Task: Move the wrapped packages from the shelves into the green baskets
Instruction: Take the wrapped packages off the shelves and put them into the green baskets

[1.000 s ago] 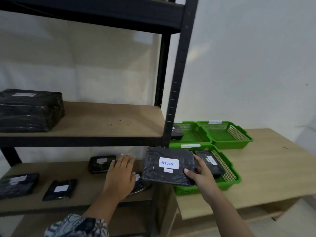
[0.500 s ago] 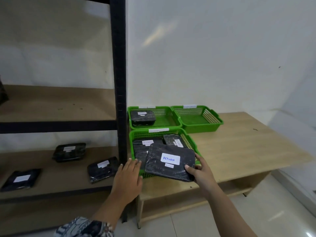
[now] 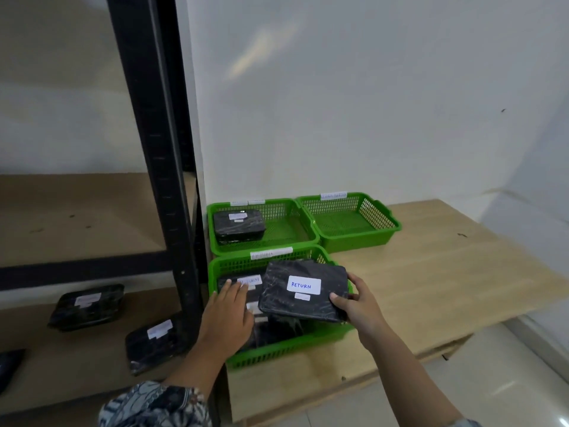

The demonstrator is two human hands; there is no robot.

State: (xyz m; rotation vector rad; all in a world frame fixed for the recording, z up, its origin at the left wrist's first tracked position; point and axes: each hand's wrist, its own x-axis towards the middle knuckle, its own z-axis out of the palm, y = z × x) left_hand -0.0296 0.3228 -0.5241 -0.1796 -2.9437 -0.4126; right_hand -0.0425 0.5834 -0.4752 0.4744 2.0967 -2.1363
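Right hand [image 3: 358, 306]: grip pinching the right edge of a black wrapped package [image 3: 303, 291] with a white label reading "RETURN", thumb on top and fingers beneath. The package is tilted and held just above the nearest green basket [image 3: 277, 349], over other black packages lying inside it.

Left hand [image 3: 228, 315]: grip spread, fingers straight, palm down over the left side of the same basket. The fingertips reach a labelled package [image 3: 251, 280] lying there; contact cannot be confirmed.

Behind the nearest basket stand two more green baskets side by side, all on a pale wooden surface [image 3: 431, 288]. The left rear basket [image 3: 289, 232] holds one wrapped package [image 3: 238, 226]. The right rear basket [image 3: 354, 238] adjoins it.

Left of the baskets stands a black shelf post [image 3: 160, 180]. On the lower shelf [image 3: 77, 359] lie two wrapped packages, one [image 3: 87, 306] further back, one [image 3: 154, 343] beside the post.
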